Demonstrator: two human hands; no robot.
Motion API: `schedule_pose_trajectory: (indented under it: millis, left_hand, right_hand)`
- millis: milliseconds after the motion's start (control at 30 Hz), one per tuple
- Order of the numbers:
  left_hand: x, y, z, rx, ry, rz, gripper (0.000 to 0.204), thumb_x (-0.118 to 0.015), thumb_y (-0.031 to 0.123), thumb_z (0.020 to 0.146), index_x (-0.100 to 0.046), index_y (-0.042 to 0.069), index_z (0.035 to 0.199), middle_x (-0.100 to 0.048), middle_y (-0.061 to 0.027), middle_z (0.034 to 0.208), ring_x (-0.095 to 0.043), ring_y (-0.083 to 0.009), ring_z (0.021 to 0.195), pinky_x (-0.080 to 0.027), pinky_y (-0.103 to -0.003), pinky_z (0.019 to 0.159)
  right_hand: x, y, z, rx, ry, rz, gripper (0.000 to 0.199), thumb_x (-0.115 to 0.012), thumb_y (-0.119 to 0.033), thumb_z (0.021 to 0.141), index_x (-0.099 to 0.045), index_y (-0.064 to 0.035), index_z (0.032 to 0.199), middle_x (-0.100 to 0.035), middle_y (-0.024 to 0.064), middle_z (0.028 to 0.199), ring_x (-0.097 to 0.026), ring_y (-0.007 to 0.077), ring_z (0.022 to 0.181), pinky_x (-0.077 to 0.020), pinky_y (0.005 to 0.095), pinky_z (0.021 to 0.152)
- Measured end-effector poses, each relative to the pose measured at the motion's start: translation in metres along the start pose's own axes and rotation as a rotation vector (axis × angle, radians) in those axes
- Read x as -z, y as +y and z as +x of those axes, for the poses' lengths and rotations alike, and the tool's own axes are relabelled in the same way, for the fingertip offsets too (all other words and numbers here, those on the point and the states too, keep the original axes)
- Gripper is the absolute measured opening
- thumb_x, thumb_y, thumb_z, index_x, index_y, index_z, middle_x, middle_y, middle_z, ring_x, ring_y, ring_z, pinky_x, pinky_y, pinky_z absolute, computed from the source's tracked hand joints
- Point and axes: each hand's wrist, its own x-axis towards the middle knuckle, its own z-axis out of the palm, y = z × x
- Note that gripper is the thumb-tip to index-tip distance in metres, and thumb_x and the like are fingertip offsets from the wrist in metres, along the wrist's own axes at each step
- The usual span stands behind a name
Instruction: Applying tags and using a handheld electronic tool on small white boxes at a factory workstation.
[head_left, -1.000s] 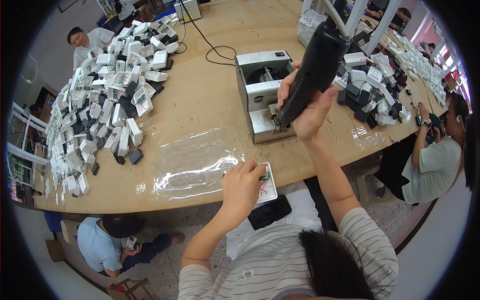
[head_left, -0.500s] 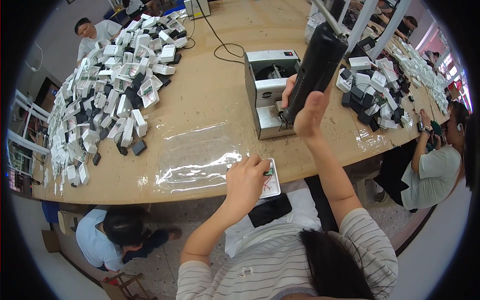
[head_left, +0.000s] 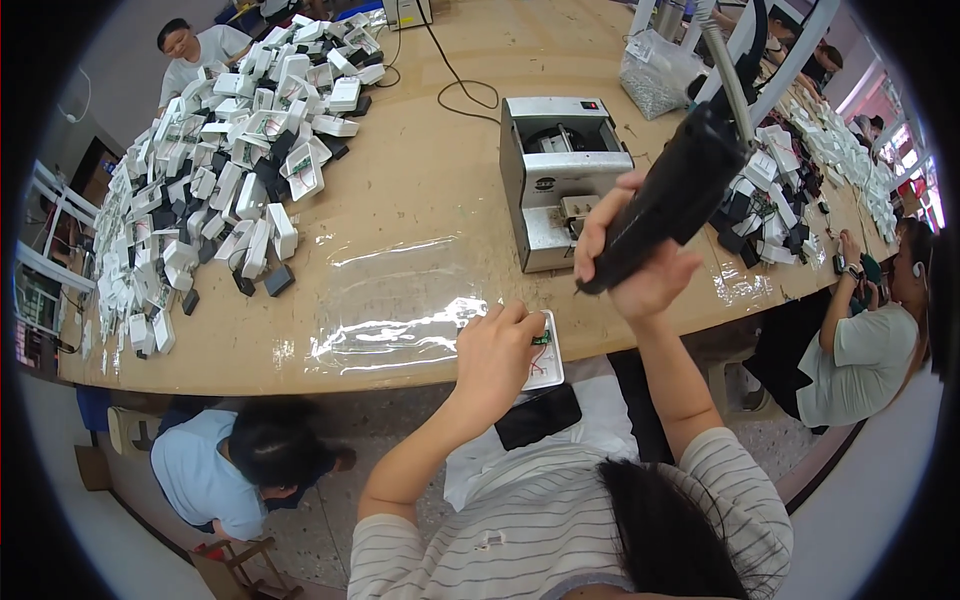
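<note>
My right hand [head_left: 645, 265] is wrapped around a black electric screwdriver [head_left: 670, 195], which hangs tilted from a metal rod above the table. Its tip points down and left, just in front of a screw feeder [head_left: 550, 255] with a grey metal casing. At the table's near edge, my left hand [head_left: 498, 360] grips a white plastic housing [head_left: 546, 372]. Inside the housing are a small green circuit board [head_left: 541, 339] and thin red wires. My left fingers bend over its left side and hide part of it.
A large heap of white housings and black blocks [head_left: 230, 170] covers the table's left side. Another pile [head_left: 770, 200] lies right of the feeder, near a clear bag of small parts [head_left: 655, 75]. A black phone [head_left: 540, 416] rests on my lap. Co-workers sit left and right.
My right hand has drawn the screwdriver toward me and to the right, and its tip has come away from the screw feeder. My left hand stays on the housing.
</note>
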Motion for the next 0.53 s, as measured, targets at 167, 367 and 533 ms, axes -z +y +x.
schedule_pose_trajectory:
  millis: [167, 367, 533]
  left_hand:
    - [-0.002, 0.000, 0.000, -0.014, 0.006, -0.003, 0.024, -0.082, 0.011, 0.071, -0.068, 0.012, 0.090, -0.060, -0.0034, 0.086, -0.064, -0.0249, 0.086, -0.048, -0.040, 0.070]
    - [-0.002, 0.001, 0.000, -0.002, 0.019, 0.009, 0.028, -0.084, 0.014, 0.068, -0.068, 0.014, 0.090, -0.061, -0.0023, 0.085, -0.066, -0.0254, 0.084, -0.050, -0.041, 0.070]
    - [-0.003, 0.001, 0.000, 0.000, 0.025, 0.022, 0.028, -0.084, 0.014, 0.068, -0.069, 0.013, 0.090, -0.062, -0.0022, 0.086, -0.066, -0.0258, 0.085, -0.050, -0.041, 0.071]
  right_hand:
    - [-0.018, 0.002, -0.033, -0.158, -0.046, 0.071, 0.102, -0.038, -0.093, 0.081, -0.032, -0.0048, 0.132, -0.053, 0.0112, 0.078, -0.055, 0.0179, 0.055, -0.0489, 0.0297, 0.052]
    - [-0.016, 0.020, -0.049, -0.197, -0.048, 0.070, 0.098, -0.038, -0.090, 0.085, -0.031, -0.0041, 0.132, -0.053, 0.0112, 0.079, -0.056, 0.0176, 0.056, -0.0493, 0.0295, 0.055]
    - [-0.015, 0.025, -0.051, -0.198, -0.048, 0.082, 0.097, -0.038, -0.089, 0.086, -0.030, -0.0039, 0.132, -0.054, 0.0112, 0.080, -0.056, 0.0177, 0.056, -0.0498, 0.0303, 0.055]
